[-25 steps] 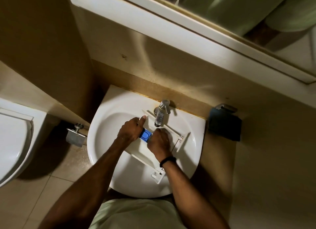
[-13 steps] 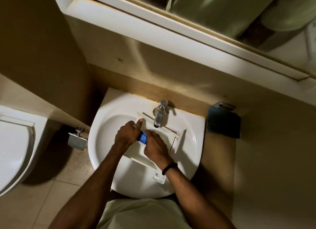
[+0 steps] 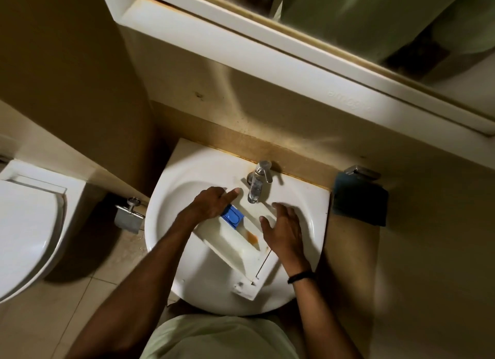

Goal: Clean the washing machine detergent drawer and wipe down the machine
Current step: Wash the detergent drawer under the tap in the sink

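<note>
The white detergent drawer lies slanted across the basin of the white sink, below the chrome tap. It has a blue insert near its far end and an orange-brown stain inside. My left hand grips the drawer's far left end beside the blue insert, with the index finger stretched toward the tap. My right hand hovers just right of the drawer with spread fingers and holds nothing. A black band circles my right wrist.
A toilet stands at the left, with a metal paper holder on the wall between it and the sink. A dark blue cloth hangs on a holder right of the sink. A mirror ledge juts out above.
My right hand has lifted off the blue insert and moved right, opening and uncovering the drawer's inside. My left hand keeps its hold. The camera has shifted, so the sink sits lower.
</note>
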A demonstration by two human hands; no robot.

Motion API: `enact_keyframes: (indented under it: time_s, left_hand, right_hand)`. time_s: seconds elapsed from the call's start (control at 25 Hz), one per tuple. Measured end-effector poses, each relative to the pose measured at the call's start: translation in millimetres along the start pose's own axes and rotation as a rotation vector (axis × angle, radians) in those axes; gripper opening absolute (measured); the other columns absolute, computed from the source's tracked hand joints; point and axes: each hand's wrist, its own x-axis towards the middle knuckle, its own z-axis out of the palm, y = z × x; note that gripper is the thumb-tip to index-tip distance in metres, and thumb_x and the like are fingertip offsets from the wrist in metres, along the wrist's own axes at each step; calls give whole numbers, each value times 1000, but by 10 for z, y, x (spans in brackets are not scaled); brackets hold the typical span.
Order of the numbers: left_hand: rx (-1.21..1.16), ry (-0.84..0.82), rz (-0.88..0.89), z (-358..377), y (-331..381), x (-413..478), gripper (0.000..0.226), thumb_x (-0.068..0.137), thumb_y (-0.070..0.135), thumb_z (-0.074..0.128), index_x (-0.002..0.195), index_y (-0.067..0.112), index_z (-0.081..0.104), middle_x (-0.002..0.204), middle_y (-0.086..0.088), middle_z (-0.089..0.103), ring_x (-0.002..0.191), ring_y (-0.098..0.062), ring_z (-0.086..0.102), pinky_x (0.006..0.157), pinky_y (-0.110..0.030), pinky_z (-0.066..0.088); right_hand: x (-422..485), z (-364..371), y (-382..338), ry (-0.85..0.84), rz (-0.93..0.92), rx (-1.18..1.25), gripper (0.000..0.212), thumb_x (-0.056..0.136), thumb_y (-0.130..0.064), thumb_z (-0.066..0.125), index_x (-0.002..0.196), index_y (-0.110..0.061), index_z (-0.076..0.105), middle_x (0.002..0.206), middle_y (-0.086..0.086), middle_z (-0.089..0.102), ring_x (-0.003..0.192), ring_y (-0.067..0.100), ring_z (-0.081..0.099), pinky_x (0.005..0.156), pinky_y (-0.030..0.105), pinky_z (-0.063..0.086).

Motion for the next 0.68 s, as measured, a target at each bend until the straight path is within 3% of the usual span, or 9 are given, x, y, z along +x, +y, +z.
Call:
enact_keyframes:
  time_s: [0.12,0.24,0.32,0.4,0.48,0.52,0.6,0.68]
  left_hand:
    - [192,-184,70,-107,258,127,64,100,73,35,95,14,60,91,-7,68,88,-25,62,85,-38,48]
    - [404,-231,17,-175,388,207,62,100,74,30,105,21,62,114,-9,69,101,-26,62,92,-39,47]
    - [585,-78,-7,-254,399,106,67,98,76,30,118,22,66,122,-7,69,112,-29,62,101,-44,44]
    - [695,246,33,-286,333,-120,60,99,71,37,127,26,66,126,-8,69,119,-33,61,102,-45,40]
    - [528,477,13,-157,159,-347,64,96,70,46,140,25,60,130,-13,66,121,-38,59,100,-46,43]
    - [335,478,-34,-59,85,-455,75,92,72,53,147,22,52,133,-16,63,123,-40,59,100,-46,45]
    - [-148,314,-120,206,-4,-589,101,80,71,72,156,17,35,141,-18,58,129,-39,57,101,-43,48]
    - [-398,223,-147,441,-46,-639,104,72,63,85,151,15,36,138,-8,61,127,-31,60,96,-36,51]
  right_hand:
    - [218,72,-37,-205,42,76,57,99,-44,53,148,-15,46,143,11,56,134,31,49,109,40,41]
    - [271,192,-21,-184,55,-14,46,104,-35,47,145,-15,49,139,10,60,131,32,52,107,40,43]
    - [228,242,34,-133,96,5,37,102,-29,50,135,-14,58,132,9,65,127,33,55,104,39,45]
    - [155,282,111,-84,177,98,29,101,-26,51,124,-14,64,123,8,69,121,34,59,100,38,48]
    - [27,337,157,-61,241,156,26,101,-24,51,120,-13,65,119,8,70,117,34,60,96,36,47]
    - [-44,358,165,-50,264,158,26,101,-23,51,120,-12,65,118,8,70,116,34,60,95,36,47]
    - [-180,399,183,-13,309,165,26,101,-23,50,120,-12,64,118,9,70,116,35,60,95,37,47]
    - [-264,421,205,10,307,179,27,101,-24,48,119,-12,64,118,9,70,115,35,60,96,39,48]
